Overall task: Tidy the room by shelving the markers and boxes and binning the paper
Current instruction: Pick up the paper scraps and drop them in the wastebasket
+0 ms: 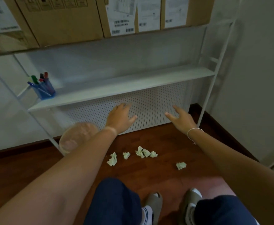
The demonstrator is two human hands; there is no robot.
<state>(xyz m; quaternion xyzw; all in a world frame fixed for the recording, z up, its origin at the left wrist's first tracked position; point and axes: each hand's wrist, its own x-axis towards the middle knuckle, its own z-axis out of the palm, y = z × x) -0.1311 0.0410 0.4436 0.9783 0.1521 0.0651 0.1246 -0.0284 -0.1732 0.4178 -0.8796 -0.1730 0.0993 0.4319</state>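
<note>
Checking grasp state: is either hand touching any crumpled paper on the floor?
Apart. The head view shows the left hand and right hand open, held up in front of the perforated panel, bare floor separating them from the paper balls.

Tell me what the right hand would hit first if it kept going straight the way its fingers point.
Most likely the white perforated panel under the lower shelf: the right hand is open, fingers aimed forward at it, nothing visibly between. Depth is hard to judge from this view.

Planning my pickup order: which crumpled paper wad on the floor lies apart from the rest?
The wad farthest right, alone on the wooden floor below the right hand; the others cluster left of it.
</note>
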